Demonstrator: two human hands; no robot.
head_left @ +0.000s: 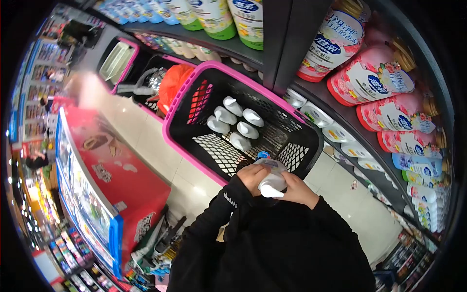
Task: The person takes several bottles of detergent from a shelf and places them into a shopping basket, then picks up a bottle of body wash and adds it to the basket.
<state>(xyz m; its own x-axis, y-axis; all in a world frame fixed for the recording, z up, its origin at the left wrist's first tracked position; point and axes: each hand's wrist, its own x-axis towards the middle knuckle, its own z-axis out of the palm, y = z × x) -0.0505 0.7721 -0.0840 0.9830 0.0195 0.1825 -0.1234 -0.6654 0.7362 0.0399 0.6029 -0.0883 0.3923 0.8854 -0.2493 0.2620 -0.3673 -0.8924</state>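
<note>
A white pump bottle [274,178] with a white nozzle and some blue at its far end is held close to my body. The fingers of my left hand [254,178] wrap its left side, while my right hand [298,191] grips it from the right. Just beyond my hands stands a black shopping basket with a pink rim [170,121]. Inside it, several white pump bottles [248,129] stand grouped toward the far left part, nozzles facing up. Part of the basket's near side is hidden behind my hands and the held bottle.
Shelves on the right carry pink-and-white detergent bottles [367,85], with white bottles [335,131] lower down. Green-and-white bottles [248,22] line the shelf above. Another basket holding an orange-red item [176,82] is behind mine. A red display case [116,165] stands left.
</note>
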